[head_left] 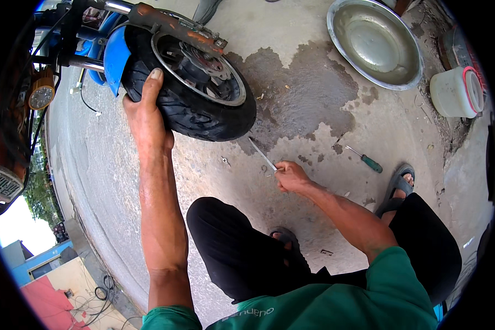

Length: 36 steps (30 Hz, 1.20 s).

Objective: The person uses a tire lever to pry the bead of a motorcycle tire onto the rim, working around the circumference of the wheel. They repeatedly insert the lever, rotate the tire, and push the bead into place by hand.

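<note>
Clasping the black tire (203,122), left hand (149,113) outstretched, thumb pointing forward.

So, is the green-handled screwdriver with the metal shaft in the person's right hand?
No, the green-handled screwdriver lies on the grey concrete ground, while the right hand grips a slender silver metal rod.
</note>
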Each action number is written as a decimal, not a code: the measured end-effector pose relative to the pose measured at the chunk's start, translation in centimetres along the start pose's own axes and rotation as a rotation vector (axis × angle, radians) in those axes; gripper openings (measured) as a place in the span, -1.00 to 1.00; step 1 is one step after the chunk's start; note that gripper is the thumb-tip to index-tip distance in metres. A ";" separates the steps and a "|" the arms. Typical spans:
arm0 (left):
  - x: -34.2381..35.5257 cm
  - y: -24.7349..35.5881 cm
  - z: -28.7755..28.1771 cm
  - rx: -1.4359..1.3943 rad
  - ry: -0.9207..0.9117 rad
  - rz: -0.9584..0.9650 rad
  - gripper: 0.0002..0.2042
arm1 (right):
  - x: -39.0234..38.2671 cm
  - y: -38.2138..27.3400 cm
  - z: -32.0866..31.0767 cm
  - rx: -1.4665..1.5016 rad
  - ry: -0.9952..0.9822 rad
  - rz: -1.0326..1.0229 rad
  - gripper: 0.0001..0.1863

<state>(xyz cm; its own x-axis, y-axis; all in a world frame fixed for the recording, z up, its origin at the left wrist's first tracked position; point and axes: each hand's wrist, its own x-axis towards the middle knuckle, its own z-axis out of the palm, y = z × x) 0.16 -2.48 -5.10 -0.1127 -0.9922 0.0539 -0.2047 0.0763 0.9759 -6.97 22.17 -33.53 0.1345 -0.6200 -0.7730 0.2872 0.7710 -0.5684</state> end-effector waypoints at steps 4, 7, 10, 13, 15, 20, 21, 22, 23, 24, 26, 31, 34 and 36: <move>-0.5 -0.9 0.4 -0.105 -0.024 0.010 -0.29 | -9.5 -2.6 -5.2 0.478 0.039 0.011 -0.47; -1.0 -1.6 0.7 -0.115 -0.033 0.019 -0.30 | -14.4 -4.3 -5.9 0.499 -0.076 -0.161 -0.43; -1.1 -1.8 0.3 -0.137 -0.114 0.053 -0.31 | -17.5 -6.5 -4.1 0.077 0.107 -0.369 -0.43; -1.1 -2.1 0.2 -0.134 -0.097 0.062 -0.32 | -18.3 -6.9 -2.8 -0.249 0.292 -0.791 -0.45; -1.1 -2.2 0.0 -0.145 -0.120 0.073 -0.32 | -19.2 -7.6 -3.2 -0.310 0.213 -0.726 -0.46; -0.8 -2.2 -0.4 -0.165 -0.186 0.064 -0.34 | -18.9 -8.5 -3.5 -0.392 0.251 -0.751 -0.46; -0.9 -2.4 -0.4 -0.169 -0.171 0.068 -0.34 | -18.5 -8.3 -3.6 -0.428 0.269 -0.778 -0.46; -0.9 -2.5 -0.4 -0.172 -0.156 0.072 -0.33 | -18.3 -8.3 -3.5 -0.464 0.286 -0.806 -0.46; -1.1 -2.4 -0.4 -0.166 -0.127 0.073 -0.33 | -18.4 -8.7 -3.5 -0.492 0.302 -0.778 -0.47; -1.4 -2.6 -0.3 -0.163 -0.098 0.071 -0.32 | -18.8 -9.2 -3.4 -0.522 0.321 -0.748 -0.48; -1.6 -2.8 -0.5 -0.154 -0.042 0.061 -0.32 | -19.1 -10.6 -3.4 -0.581 0.358 -0.750 -0.51; -2.1 -2.4 0.5 -0.120 -0.038 0.035 -0.32 | -19.0 -15.0 -7.8 -0.733 0.319 -0.829 -0.58; -1.4 -2.8 -0.4 -0.142 -0.052 0.035 -0.35 | -17.6 -15.7 -9.9 -0.813 0.282 -0.903 -0.55; -1.8 -2.3 0.0 -0.136 -0.058 0.014 -0.37 | -16.9 -16.7 -11.3 -0.933 0.282 -0.976 -0.54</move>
<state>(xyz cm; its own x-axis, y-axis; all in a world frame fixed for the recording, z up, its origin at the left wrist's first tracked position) 0.89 -0.86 -7.46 -0.1712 -0.9835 0.0593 -0.0693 0.0721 0.9950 -24.73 21.43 -14.11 0.0212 -0.9967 0.0782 -0.5984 -0.0753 -0.7976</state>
